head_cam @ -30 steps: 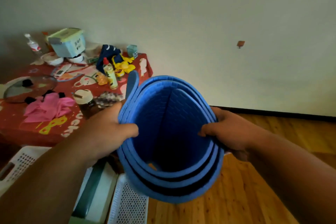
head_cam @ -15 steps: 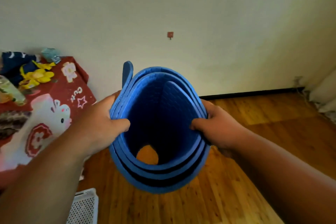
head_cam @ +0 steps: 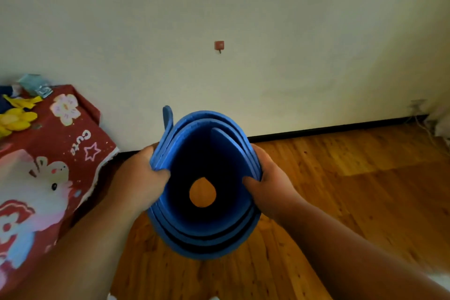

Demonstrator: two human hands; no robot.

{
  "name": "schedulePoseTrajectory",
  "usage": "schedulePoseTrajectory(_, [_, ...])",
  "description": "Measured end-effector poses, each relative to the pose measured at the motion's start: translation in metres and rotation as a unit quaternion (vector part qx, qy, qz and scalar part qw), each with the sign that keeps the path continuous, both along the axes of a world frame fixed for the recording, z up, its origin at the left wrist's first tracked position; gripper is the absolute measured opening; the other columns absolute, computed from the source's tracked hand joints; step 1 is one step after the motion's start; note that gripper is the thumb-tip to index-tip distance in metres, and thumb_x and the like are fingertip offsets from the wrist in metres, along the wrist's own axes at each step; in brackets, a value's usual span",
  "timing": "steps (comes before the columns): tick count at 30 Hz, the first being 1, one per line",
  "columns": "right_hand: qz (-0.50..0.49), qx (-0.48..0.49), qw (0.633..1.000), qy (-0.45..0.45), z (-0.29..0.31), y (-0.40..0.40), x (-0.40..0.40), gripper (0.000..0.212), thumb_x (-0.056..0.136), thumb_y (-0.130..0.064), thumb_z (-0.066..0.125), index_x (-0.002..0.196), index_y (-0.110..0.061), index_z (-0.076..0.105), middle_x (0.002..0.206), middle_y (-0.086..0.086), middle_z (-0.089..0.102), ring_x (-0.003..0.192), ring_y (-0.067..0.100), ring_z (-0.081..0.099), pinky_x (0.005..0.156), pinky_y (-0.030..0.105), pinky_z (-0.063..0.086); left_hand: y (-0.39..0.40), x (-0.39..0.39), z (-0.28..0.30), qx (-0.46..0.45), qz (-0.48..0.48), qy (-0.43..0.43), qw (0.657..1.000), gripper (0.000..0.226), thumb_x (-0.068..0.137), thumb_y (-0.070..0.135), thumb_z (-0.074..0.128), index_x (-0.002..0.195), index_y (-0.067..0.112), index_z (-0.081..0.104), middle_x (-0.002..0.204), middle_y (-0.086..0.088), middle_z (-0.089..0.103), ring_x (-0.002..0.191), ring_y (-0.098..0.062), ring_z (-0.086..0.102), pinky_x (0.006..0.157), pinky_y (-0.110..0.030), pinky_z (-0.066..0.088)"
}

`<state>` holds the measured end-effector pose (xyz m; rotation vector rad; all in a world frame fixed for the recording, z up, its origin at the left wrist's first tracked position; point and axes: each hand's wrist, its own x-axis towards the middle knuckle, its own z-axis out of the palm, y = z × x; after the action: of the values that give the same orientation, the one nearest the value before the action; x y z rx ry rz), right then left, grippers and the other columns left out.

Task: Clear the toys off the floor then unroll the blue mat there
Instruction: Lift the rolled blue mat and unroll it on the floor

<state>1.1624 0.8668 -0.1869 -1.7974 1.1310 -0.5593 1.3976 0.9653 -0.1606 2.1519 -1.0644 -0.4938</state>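
Rolled blue foam mat (head_cam: 204, 231) held on end above the floor, left hand (head_cam: 140, 179) and right hand (head_cam: 269, 186) each with fingers clenched over its top rim. Risk: loose outer flap springing open or coils telescoping out if grip slackens, or swinging into cluttered bench under red cartoon-print cloth (head_cam: 60, 153) just left. Bare glossy wooden plank floor (head_cam: 341, 190) below, no toys visible; plain pale wall (head_cam: 292, 44) with small red hook (head_cam: 219, 46) ahead.
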Motion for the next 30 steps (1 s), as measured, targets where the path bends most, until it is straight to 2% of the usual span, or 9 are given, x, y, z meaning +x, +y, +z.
schedulePoseTrajectory(3, [-0.002,-0.022,1.000,0.017,-0.039,-0.033,0.033,0.067,0.079,-0.019,0.057,0.129,-0.055,0.032,0.093,-0.024,0.061,0.078,-0.007,0.062,0.057,0.010,0.049,-0.019,0.022,-0.047,-0.018,0.020,-0.010,1.000,0.049,0.079,0.019,0.063,0.082,0.066,0.051,0.074,0.011,0.067,0.064,-0.011,0.064,0.053,-0.033,0.050])
schedulePoseTrajectory(5, [-0.016,-0.043,0.998,0.034,-0.067,-0.044,0.050,0.065,0.078,-0.018,0.058,0.125,-0.055,0.032,0.091,-0.025,0.060,0.078,-0.003,0.061,0.062,0.018,0.051,-0.023,0.032,-0.083,-0.026,0.038,-0.008,0.999,0.050,0.082,0.022,0.062,0.082,0.069,0.046,0.078,0.011,0.065,0.070,-0.009,0.062,0.057,-0.033,0.049])
schedulePoseTrajectory(9, [-0.056,-0.057,0.989,0.123,-0.156,-0.057,0.088,0.046,0.073,-0.033,0.065,0.113,-0.039,0.042,0.089,-0.004,0.065,0.082,0.024,0.065,0.060,0.028,0.041,-0.016,0.047,-0.184,-0.036,0.051,-0.034,0.997,0.017,0.088,0.031,0.062,0.098,0.044,0.057,0.081,0.014,0.065,0.083,0.006,0.062,0.060,-0.012,0.045])
schedulePoseTrajectory(13, [-0.053,-0.098,0.973,0.202,-0.241,-0.060,0.108,0.039,0.071,-0.045,0.064,0.100,-0.028,0.042,0.079,0.004,0.065,0.078,0.035,0.066,0.055,0.030,0.035,-0.016,0.049,-0.283,-0.053,0.066,-0.088,0.992,0.051,0.082,0.034,0.066,0.127,0.011,0.058,0.124,-0.014,0.064,0.126,-0.031,0.052,0.108,-0.044,0.037])
schedulePoseTrajectory(15, [-0.050,-0.125,0.965,0.224,-0.265,-0.055,0.102,0.040,0.069,-0.046,0.065,0.095,-0.025,0.042,0.076,0.007,0.064,0.073,0.037,0.064,0.054,0.031,0.033,-0.008,0.045,-0.319,-0.068,0.056,-0.135,0.987,0.063,0.078,0.031,0.067,0.136,0.011,0.052,0.137,-0.009,0.054,0.138,-0.019,0.038,0.117,-0.033,0.024])
schedulePoseTrajectory(20, [0.002,-0.090,0.952,0.291,-0.320,-0.008,0.068,0.042,0.068,-0.037,0.069,0.092,-0.022,0.038,0.082,0.013,0.065,0.075,0.039,0.064,0.055,0.031,0.031,0.027,0.004,-0.386,-0.101,0.069,-0.018,0.992,0.062,0.071,0.011,0.066,0.127,0.033,0.050,0.114,0.029,0.058,0.106,0.015,0.055,0.090,0.000,0.035])
schedulePoseTrajectory(22, [0.023,-0.067,0.950,0.306,-0.338,0.013,0.049,0.049,0.071,-0.031,0.068,0.110,-0.024,0.039,0.091,0.011,0.066,0.078,0.038,0.064,0.056,0.031,0.033,0.042,-0.013,-0.407,-0.088,0.063,-0.014,0.994,0.066,0.067,0.003,0.070,0.125,0.030,0.050,0.117,0.029,0.056,0.108,0.016,0.052,0.092,-0.009,0.041])
schedulePoseTrajectory(25, [0.074,-0.044,0.940,0.330,-0.364,0.041,0.013,0.091,0.074,-0.025,0.060,0.146,-0.047,0.008,0.108,0.006,0.065,0.082,0.033,0.065,0.057,0.031,0.039,0.072,-0.040,-0.442,-0.017,0.034,0.015,0.999,0.050,0.068,0.004,0.070,0.115,0.015,0.059,0.108,-0.010,0.069,0.104,-0.025,0.064,0.089,-0.043,0.053])
schedulePoseTrajectory(30, [0.117,-0.012,0.912,0.393,-0.408,0.090,-0.030,0.106,0.079,-0.035,0.055,0.133,-0.055,-0.034,0.139,0.000,0.046,0.092,0.029,0.066,0.068,0.037,0.053,0.118,-0.068,-0.491,0.074,-0.006,0.080,0.994,0.055,0.073,0.008,0.069,0.127,0.008,0.058,0.119,-0.013,0.067,0.112,-0.032,0.062,0.094,-0.048,0.050])
